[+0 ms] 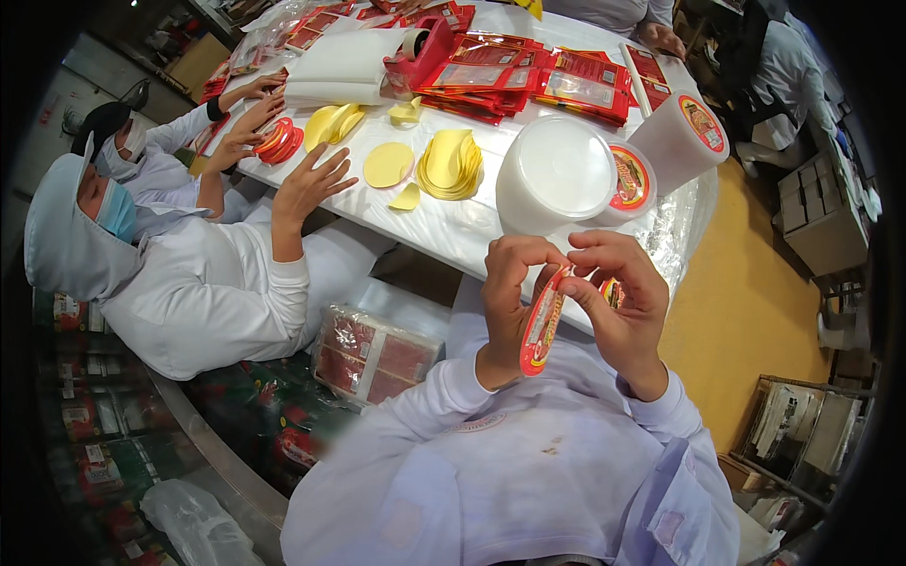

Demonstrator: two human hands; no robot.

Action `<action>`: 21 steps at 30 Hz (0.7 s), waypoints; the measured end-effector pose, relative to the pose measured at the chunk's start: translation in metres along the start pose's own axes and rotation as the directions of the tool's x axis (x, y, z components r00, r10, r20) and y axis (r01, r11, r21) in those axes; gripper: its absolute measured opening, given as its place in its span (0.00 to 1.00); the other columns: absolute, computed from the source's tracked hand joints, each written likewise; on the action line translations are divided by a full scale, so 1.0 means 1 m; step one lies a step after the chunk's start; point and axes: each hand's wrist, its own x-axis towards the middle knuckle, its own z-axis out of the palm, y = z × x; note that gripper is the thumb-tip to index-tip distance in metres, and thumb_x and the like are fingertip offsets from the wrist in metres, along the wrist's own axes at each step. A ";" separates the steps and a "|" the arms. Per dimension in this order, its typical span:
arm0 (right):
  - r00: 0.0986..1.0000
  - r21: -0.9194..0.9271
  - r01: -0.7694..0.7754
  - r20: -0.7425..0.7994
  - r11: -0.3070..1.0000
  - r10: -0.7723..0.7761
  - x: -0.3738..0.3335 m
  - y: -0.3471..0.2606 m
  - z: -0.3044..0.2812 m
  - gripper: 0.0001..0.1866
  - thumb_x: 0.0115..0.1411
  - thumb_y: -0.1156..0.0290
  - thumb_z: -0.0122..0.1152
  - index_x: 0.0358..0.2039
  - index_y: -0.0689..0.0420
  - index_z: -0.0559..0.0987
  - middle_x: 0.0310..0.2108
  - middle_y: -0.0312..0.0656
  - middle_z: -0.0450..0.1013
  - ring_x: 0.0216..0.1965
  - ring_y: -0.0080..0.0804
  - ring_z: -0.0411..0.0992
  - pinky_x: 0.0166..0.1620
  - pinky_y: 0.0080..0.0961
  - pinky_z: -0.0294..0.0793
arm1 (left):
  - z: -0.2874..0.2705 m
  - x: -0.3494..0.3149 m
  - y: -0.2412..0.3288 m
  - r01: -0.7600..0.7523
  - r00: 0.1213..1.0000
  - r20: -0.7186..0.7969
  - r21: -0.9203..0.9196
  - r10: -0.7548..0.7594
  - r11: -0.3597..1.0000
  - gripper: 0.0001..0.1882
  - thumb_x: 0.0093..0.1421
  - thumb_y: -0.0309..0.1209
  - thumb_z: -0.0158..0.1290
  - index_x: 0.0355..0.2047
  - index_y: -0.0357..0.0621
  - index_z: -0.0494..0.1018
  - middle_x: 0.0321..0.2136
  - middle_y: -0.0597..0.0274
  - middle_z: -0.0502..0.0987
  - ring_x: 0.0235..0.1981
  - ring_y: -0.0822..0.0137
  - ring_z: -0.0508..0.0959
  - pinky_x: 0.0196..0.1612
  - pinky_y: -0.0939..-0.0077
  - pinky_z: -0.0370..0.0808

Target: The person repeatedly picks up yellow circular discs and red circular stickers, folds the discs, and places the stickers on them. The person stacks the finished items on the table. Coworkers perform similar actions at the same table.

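Observation:
In front of my chest, my left hand (514, 288) holds a round red-and-yellow label (545, 325), tilted nearly edge-on. My right hand (623, 307) pinches the upper edge of that label with thumb and finger. A bit of another red label (613, 293) shows behind the right fingers; whether the hand holds it, I cannot tell. Just beyond my hands a translucent white plastic tub (557, 170) stands on the table. Beside it are a tub with a round red label on its end (703, 124) and another round red label (630, 177).
On the white table (453, 231) lie yellow round papers (450, 165), red packets (585, 83) and a red tape dispenser (420, 52). A co-worker's hand (310, 184) reaches in from the left. A wrapped packet bundle (373, 354) sits left of my lap. Shelves (802, 434) stand right.

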 end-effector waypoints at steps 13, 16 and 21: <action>0.970 -0.174 0.013 -0.237 0.985 -0.054 0.074 -0.002 -0.033 0.07 0.65 0.71 0.67 0.36 0.59 0.78 0.29 0.33 0.80 0.29 0.13 0.74 0.30 0.14 0.67 | -0.053 0.083 -0.074 -0.011 0.892 -0.451 0.006 0.013 1.000 0.11 0.76 0.34 0.46 0.45 0.36 0.66 0.37 0.60 0.73 0.38 0.73 0.73 0.45 0.77 0.71; 0.966 0.038 -0.257 -0.023 0.966 0.258 0.102 0.024 -0.054 0.08 0.65 0.69 0.67 0.36 0.60 0.78 0.29 0.33 0.80 0.29 0.12 0.73 0.29 0.14 0.67 | -0.073 0.119 -0.120 0.023 0.942 -0.286 0.572 0.173 0.820 0.09 0.70 0.34 0.54 0.40 0.41 0.74 0.33 0.60 0.80 0.35 0.64 0.77 0.43 0.66 0.71; 0.966 -0.079 -0.257 0.008 0.963 0.258 0.105 0.055 -0.045 0.09 0.61 0.68 0.70 0.33 0.60 0.80 0.27 0.34 0.80 0.27 0.12 0.73 0.30 0.14 0.68 | -0.085 0.130 -0.187 -0.119 0.970 0.035 0.931 0.239 0.346 0.06 0.65 0.35 0.57 0.37 0.49 0.79 0.32 0.65 0.81 0.35 0.59 0.76 0.44 0.60 0.66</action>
